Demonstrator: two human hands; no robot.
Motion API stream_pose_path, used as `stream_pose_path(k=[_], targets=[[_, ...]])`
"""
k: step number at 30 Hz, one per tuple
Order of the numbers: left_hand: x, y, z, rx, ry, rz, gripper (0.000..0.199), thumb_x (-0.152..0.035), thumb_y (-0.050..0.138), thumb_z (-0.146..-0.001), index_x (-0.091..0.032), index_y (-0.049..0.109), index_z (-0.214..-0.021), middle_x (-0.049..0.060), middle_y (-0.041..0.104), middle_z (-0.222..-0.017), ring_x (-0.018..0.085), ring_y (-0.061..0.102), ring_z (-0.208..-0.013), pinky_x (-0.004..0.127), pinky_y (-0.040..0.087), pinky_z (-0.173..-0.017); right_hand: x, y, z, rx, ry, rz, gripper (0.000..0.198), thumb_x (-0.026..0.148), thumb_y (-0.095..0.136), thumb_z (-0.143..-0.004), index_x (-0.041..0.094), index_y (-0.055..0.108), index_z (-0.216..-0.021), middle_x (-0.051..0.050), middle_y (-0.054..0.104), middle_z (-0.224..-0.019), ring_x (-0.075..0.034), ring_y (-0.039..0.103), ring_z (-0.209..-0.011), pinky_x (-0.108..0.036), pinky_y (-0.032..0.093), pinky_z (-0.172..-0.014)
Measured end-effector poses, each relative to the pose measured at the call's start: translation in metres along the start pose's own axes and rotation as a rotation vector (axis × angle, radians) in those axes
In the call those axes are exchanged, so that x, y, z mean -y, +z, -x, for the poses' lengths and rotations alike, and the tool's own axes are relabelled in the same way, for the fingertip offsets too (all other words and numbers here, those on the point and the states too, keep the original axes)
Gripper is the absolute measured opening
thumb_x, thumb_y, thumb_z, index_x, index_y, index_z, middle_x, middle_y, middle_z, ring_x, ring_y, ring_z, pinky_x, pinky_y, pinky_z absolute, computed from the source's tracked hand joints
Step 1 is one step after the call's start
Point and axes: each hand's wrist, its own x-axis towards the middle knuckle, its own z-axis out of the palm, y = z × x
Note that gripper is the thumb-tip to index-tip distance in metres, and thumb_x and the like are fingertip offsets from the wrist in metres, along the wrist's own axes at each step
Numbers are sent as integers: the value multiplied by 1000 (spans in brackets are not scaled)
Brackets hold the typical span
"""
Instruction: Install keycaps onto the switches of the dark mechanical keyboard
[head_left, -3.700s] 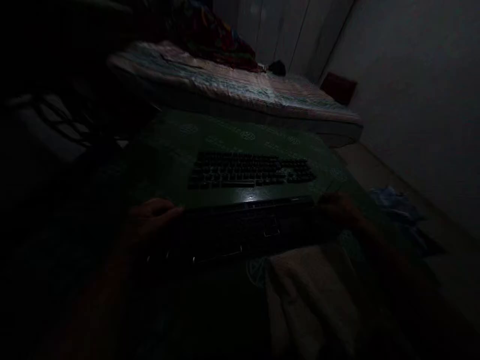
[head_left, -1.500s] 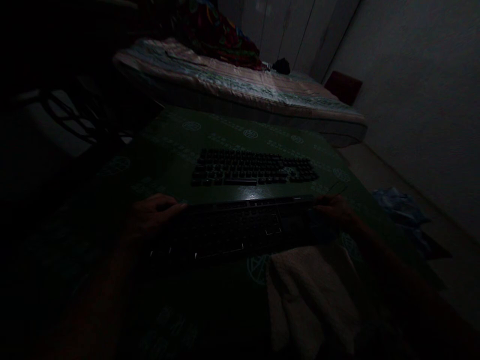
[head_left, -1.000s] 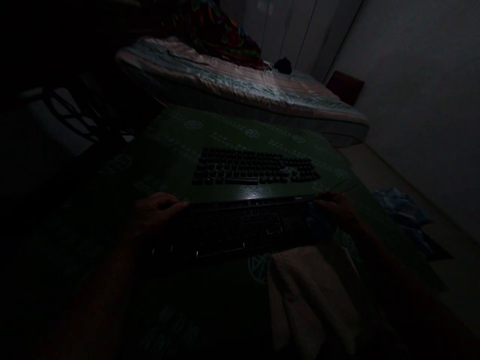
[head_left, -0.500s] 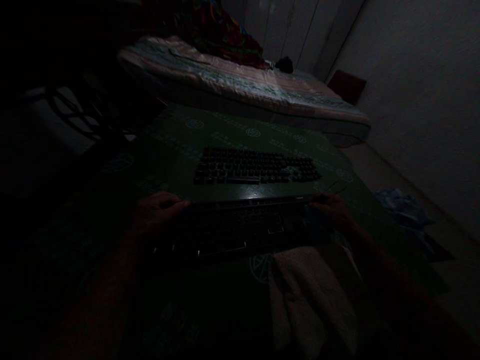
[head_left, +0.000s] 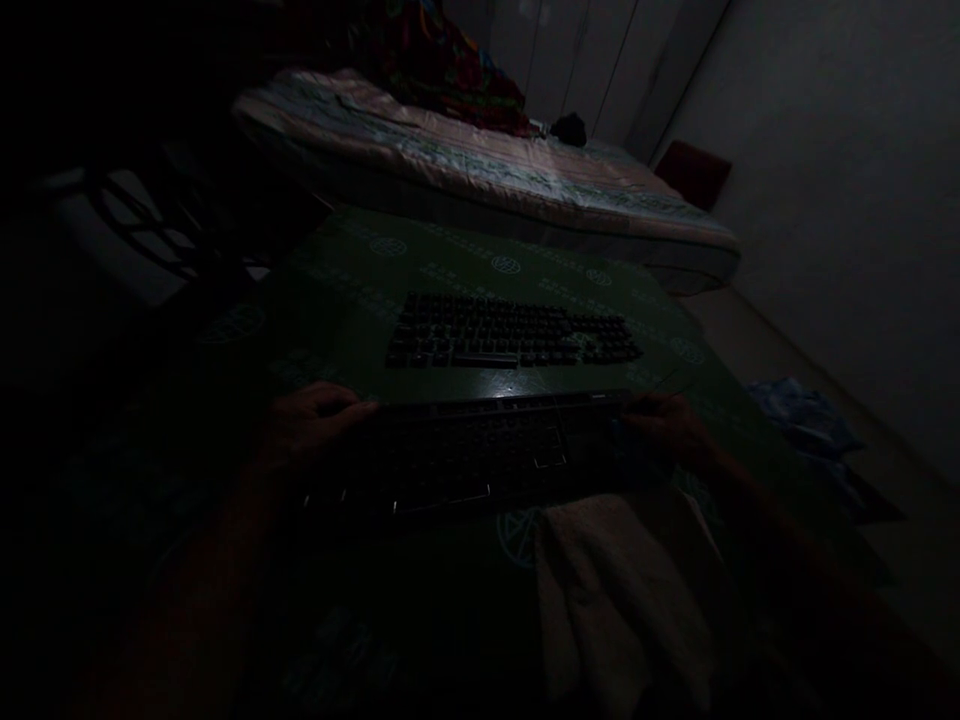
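Observation:
A black keyboard base (head_left: 450,455), its keycaps apparently off, lies across the green table in front of me. My left hand (head_left: 319,415) is closed on its far left corner, thumb and fingers pinching the edge. At the opposite end my right hand (head_left: 667,420) has its fingers closed around the right edge. Something dark blue (head_left: 626,445) shows just under the right hand, too dim to name. Beyond the base, loose black keycaps (head_left: 510,330) are laid out in keyboard order. A brown cloth (head_left: 615,590) lies near the base's lower right side.
The table (head_left: 435,265) has a green top with pale printed emblems. Behind it stands a bed (head_left: 495,175) with a striped sheet and a red patterned blanket (head_left: 450,70). Bluish fabric or bags (head_left: 806,415) lie on the floor at right. The room is very dark.
My right hand has shifted very slightly to the right along the base's edge. The left hand, the base and the keycaps look nearly unchanged.

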Motion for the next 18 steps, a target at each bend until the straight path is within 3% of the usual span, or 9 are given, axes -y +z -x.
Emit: stream_pose_path(k=[5, 10, 15, 18], targets=[[-3, -1, 1, 2, -16, 2, 44, -62, 58, -51, -21, 64, -67, 4, 65, -86, 22, 61, -85, 32, 49, -78, 1, -2, 7, -21, -57, -28, 23, 33, 64, -61, 15, 70, -75, -5, 69, -69, -17, 60, -62, -27, 47, -57], [-10, -3, 3, 8, -36, -34, 45, -64, 55, -49, -22, 64, -66, 3, 65, -87, 23, 60, -87, 34, 48, -81, 5, -2, 7, 127, -221, 80, 21, 34, 64, -65, 17, 73, -75, -6, 72, -76, -21, 64, -68, -30, 51, -62], [-7, 0, 1, -2, -10, -10, 46, -64, 56, -48, -22, 63, -65, 3, 65, -84, 23, 60, -86, 33, 48, -80, 7, -7, 4, 177, -180, 114, 22, 34, 65, -66, 17, 74, -77, -5, 72, -73, -21, 64, -65, -28, 51, -58], [-3, 1, 0, -3, -12, -13, 45, -64, 56, -50, -23, 63, -66, 3, 65, -84, 22, 60, -85, 33, 48, -79, 9, -6, 4, 169, -220, 112, 20, 32, 63, -67, 18, 74, -76, -6, 73, -77, -21, 66, -69, -30, 52, -63]])
